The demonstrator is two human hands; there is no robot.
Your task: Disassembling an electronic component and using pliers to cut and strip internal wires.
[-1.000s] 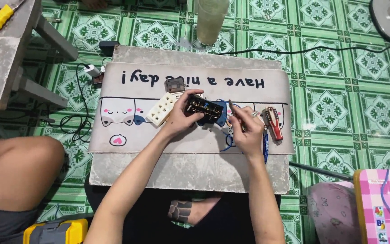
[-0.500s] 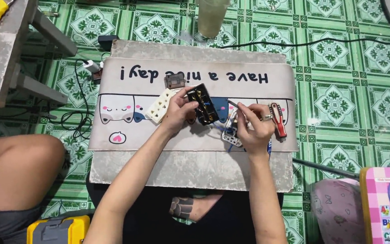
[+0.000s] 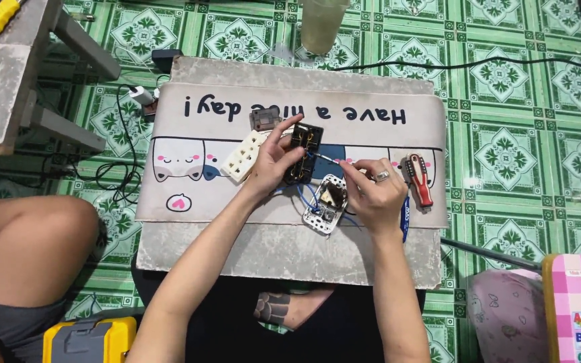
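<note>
At the middle of the bench (image 3: pixel 290 249), the left hand (image 3: pixel 274 161) grips a black switch module (image 3: pixel 304 151) while the right hand (image 3: pixel 371 191) pinches a thin wire (image 3: pixel 324 157) against it, just above a white faceplate (image 3: pixel 326 203).

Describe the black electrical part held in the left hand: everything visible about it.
The black electrical part is a small rectangular block, seemingly plastic, with brass-coloured metal contacts showing on its upturned face. The left hand pinches it from its left side, tilted and lifted over the printed mat. A thin blue wire runs from it towards the white faceplate lying below. The right hand brings a slim tool tip to its right edge.
</note>
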